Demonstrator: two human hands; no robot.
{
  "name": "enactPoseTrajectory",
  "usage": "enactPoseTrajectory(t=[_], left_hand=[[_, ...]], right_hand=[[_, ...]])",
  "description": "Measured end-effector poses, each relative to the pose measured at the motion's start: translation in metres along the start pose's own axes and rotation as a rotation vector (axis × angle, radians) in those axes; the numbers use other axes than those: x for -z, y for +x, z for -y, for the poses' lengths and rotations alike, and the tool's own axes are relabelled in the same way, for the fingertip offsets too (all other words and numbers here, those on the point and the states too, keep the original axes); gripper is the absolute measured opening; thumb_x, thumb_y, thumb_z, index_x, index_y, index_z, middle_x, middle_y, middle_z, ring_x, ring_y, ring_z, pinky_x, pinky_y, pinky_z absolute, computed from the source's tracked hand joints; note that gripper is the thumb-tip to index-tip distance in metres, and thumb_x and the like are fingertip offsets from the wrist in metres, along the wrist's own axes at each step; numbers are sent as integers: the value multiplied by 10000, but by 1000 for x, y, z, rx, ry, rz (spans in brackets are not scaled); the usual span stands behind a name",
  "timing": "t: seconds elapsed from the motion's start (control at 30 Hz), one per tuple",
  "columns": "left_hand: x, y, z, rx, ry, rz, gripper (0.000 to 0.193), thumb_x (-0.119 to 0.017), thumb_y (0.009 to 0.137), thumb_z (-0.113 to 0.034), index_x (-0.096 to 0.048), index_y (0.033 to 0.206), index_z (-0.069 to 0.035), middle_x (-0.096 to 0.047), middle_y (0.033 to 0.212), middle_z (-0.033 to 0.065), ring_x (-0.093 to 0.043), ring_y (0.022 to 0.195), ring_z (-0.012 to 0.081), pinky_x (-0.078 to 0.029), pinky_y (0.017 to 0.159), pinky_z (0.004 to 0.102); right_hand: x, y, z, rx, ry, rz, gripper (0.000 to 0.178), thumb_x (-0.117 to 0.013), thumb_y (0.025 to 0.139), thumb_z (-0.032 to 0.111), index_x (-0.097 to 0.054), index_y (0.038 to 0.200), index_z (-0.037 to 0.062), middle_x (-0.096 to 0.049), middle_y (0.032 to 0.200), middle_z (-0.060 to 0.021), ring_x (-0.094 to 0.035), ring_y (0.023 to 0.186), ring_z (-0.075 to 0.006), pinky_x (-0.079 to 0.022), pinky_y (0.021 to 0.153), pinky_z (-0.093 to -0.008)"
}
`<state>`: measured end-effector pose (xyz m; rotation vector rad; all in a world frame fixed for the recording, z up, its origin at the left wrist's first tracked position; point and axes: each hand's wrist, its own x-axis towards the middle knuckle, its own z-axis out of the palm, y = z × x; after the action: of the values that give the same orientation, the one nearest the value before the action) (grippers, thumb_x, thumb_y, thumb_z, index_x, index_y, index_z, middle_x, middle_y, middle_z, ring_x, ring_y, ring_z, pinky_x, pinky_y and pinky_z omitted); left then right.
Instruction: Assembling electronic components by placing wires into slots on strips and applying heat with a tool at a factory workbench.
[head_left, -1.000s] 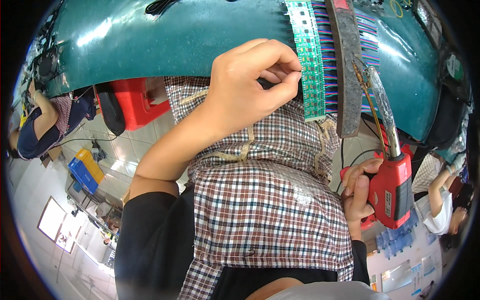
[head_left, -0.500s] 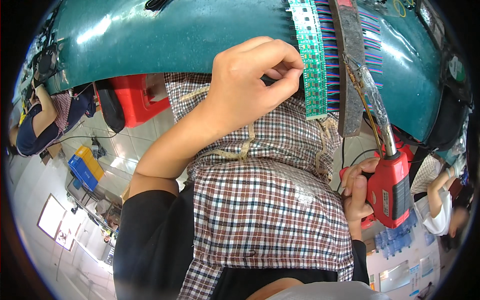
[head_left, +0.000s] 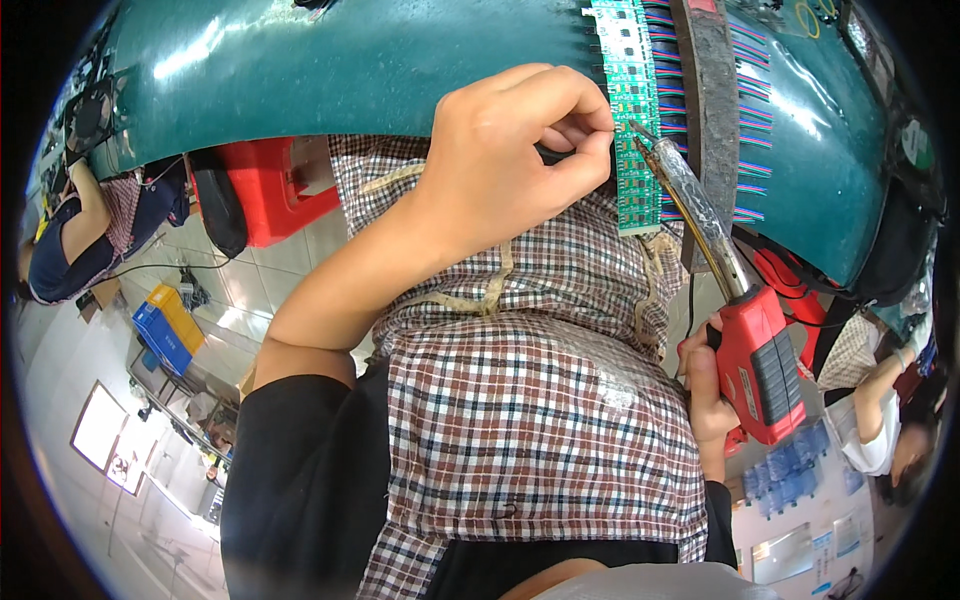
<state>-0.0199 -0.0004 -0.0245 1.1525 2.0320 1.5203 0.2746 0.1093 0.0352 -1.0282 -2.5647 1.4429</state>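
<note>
A long strip of green circuit boards (head_left: 638, 195) lies at the table's near edge, with small dark parts along it. My left hand (head_left: 515, 160) is at its left edge, thumb and forefinger pinched together; whatever they hold is too small or hidden to name. My right hand (head_left: 706, 395) is wrapped round the handle of a red and black soldering gun (head_left: 758, 365). The gun's long metal barrel slants up to the left, and its thin tip meets the strip just right of my left fingertips. Thin multicoloured wires (head_left: 752, 140) run from the strip's right side beneath a heavy grey bar (head_left: 712, 120).
The green tabletop (head_left: 300, 90) spreads to both sides. A red stool (head_left: 275, 190) stands under it on the left, with blue and yellow crates (head_left: 168, 330) farther off. Other people sit at the far left (head_left: 85, 240) and far right (head_left: 875, 420).
The soldering gun has swung left, its tip moving from above the grey bar onto the board strip. My left hand stays pinched and has shifted slightly up and right.
</note>
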Motion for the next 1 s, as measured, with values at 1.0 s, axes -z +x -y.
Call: enactPoseTrajectory(t=[1.0], left_hand=[[0, -1, 0, 5, 44, 1, 106, -741, 788, 47, -699, 877, 9, -713, 843, 66, -727, 738, 115, -586, 646, 214]], right_hand=[[4, 12, 9, 39, -102, 5, 116, -601, 959, 36, -520, 1037, 9, -483, 777, -42, -440, 597, -110, -395, 559, -276]])
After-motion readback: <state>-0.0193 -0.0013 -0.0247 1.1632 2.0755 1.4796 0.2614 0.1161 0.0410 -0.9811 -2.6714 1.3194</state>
